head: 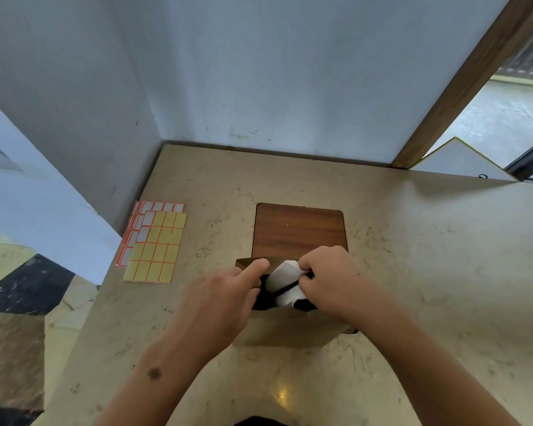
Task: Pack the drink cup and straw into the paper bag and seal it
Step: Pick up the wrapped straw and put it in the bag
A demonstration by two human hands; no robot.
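1. Straw's going in now, so I'd keep the bag (290,333) mouth held wide and slide it down beside the cup (285,279) instead of forcing it
2. Left hand (225,299) has fingers hooked on the left rim; right hand (330,273) is pinched on the dark straw (285,289)
3. Bag stands on the bench (428,272), cup inside, straw lying across the cup just under the right fingers
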